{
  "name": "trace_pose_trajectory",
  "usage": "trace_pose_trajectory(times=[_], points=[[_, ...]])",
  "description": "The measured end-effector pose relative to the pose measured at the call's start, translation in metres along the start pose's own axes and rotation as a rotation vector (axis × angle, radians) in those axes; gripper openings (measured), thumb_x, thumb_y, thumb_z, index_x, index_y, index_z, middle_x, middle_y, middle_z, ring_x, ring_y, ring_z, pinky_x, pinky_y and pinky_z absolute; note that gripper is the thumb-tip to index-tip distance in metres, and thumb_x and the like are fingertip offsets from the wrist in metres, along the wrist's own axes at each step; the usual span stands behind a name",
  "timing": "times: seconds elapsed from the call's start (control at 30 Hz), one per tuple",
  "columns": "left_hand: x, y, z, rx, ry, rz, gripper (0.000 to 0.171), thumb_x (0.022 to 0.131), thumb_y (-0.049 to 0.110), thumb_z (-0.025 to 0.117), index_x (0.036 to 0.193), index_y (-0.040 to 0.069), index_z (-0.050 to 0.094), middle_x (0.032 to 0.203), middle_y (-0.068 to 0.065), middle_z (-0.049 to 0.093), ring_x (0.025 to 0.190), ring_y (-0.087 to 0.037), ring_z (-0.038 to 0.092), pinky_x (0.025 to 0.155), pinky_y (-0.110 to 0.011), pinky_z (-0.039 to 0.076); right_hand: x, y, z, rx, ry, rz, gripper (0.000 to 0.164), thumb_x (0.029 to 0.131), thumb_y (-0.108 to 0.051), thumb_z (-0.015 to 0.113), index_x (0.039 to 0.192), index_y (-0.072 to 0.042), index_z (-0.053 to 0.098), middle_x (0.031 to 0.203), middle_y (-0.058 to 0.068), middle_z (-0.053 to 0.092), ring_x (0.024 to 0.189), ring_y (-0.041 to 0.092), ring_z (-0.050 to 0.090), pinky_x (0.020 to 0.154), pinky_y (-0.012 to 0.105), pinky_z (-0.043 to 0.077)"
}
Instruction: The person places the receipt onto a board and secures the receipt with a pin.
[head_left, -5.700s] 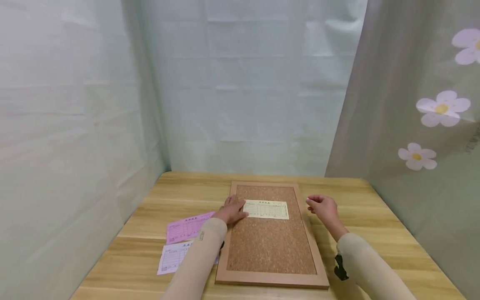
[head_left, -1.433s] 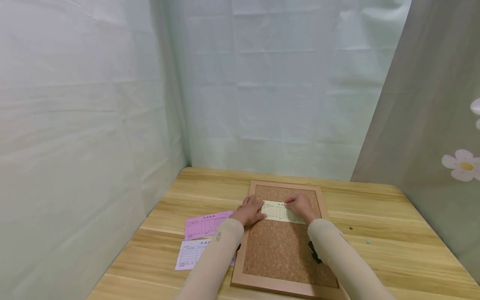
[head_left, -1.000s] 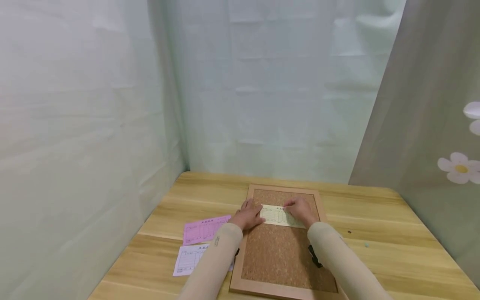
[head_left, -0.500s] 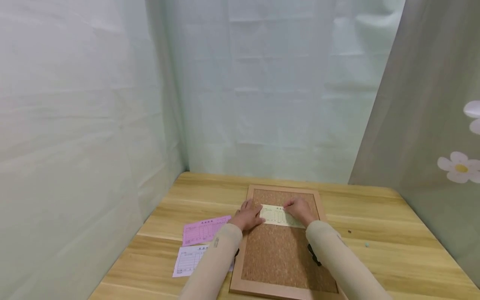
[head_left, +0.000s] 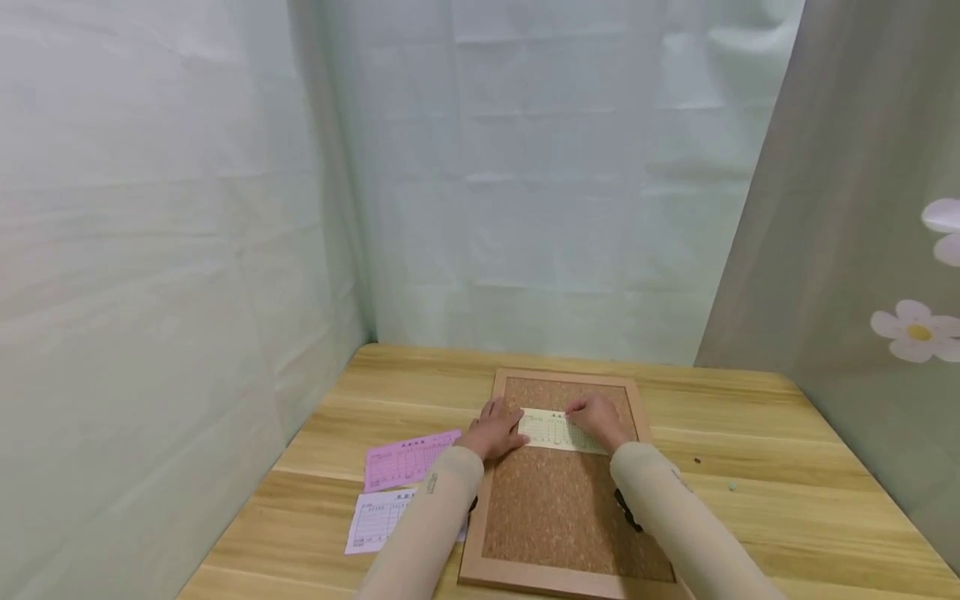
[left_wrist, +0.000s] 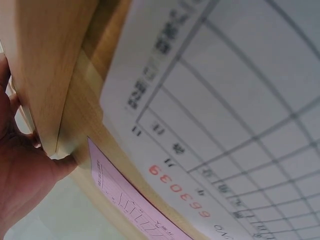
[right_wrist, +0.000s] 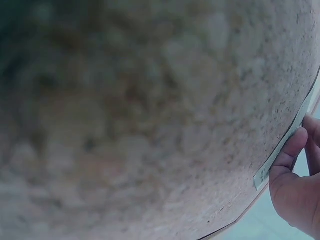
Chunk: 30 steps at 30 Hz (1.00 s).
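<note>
A framed cork board (head_left: 570, 517) lies on the table, with a printed yellow form slip (head_left: 543, 429) across its upper part. My left hand (head_left: 491, 433), fingers spread, rests on the board's left side and touches the slip's left end. In the left wrist view the left hand (left_wrist: 25, 170) reaches over the board's wooden edge. My right hand (head_left: 600, 421) is at the top middle of the slip, thumb and fingertips together. They pinch what seems to be a push pin, hidden by the fingers. In the right wrist view the right hand (right_wrist: 297, 185) sits low against the slip (right_wrist: 280, 150).
Left of the board lie a pink form slip (head_left: 405, 462) and a white form slip (head_left: 375, 521), the latter partly under my left forearm. Two tiny objects, one dark (head_left: 697, 460) and one teal (head_left: 732, 487), lie on the table (head_left: 780, 533) to the right.
Since the oldest frame, my right hand has moved left from beside the board onto the yellow slip's top edge. Over the last second both hands stay almost still; the view shifts slightly.
</note>
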<state>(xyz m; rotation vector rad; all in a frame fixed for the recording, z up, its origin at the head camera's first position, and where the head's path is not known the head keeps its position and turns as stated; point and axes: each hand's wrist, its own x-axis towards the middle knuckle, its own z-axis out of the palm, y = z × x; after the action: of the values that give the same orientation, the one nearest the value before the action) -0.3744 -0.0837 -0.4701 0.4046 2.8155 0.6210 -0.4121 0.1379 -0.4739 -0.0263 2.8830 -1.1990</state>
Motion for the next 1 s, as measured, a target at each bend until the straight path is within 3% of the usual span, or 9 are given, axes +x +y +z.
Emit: trace_pose_trajectory(times=[0.47, 0.77, 1.0], points=[[0.002, -0.003, 0.001, 0.004, -0.001, 0.015, 0.060, 0.103, 0.043, 0.051, 0.156, 0.021, 0.033, 0.165, -0.017, 0.005, 0.151, -0.033, 0.001, 0.115, -0.059, 0.016, -0.003, -0.001, -0.003, -0.048, -0.055, -0.017, 0.014, 0.094, -0.010, 0.067, 0.104, -0.006, 0.076, 0.112, 0.011, 0.070, 0.099, 0.024, 0.060, 0.089, 0.045, 0.047], [0.003, -0.002, 0.000, 0.006, -0.005, 0.010, 0.062, 0.103, 0.044, 0.051, 0.157, 0.020, 0.032, 0.165, -0.017, 0.005, 0.151, -0.033, 0.000, 0.115, -0.059, 0.016, -0.011, -0.001, -0.010, -0.113, -0.122, -0.064, 0.025, 0.097, -0.011, 0.061, 0.118, -0.008, 0.073, 0.133, 0.019, 0.059, 0.123, 0.038, 0.051, 0.101, 0.056, 0.039], [0.002, -0.001, 0.000, 0.014, -0.002, 0.009, 0.062, 0.102, 0.043, 0.052, 0.156, 0.019, 0.033, 0.164, -0.019, 0.006, 0.151, -0.035, 0.002, 0.114, -0.059, 0.018, -0.013, 0.001, -0.006, -0.159, -0.123, -0.110, 0.028, 0.097, -0.008, 0.057, 0.121, -0.006, 0.070, 0.130, 0.018, 0.061, 0.119, 0.035, 0.054, 0.099, 0.055, 0.040]])
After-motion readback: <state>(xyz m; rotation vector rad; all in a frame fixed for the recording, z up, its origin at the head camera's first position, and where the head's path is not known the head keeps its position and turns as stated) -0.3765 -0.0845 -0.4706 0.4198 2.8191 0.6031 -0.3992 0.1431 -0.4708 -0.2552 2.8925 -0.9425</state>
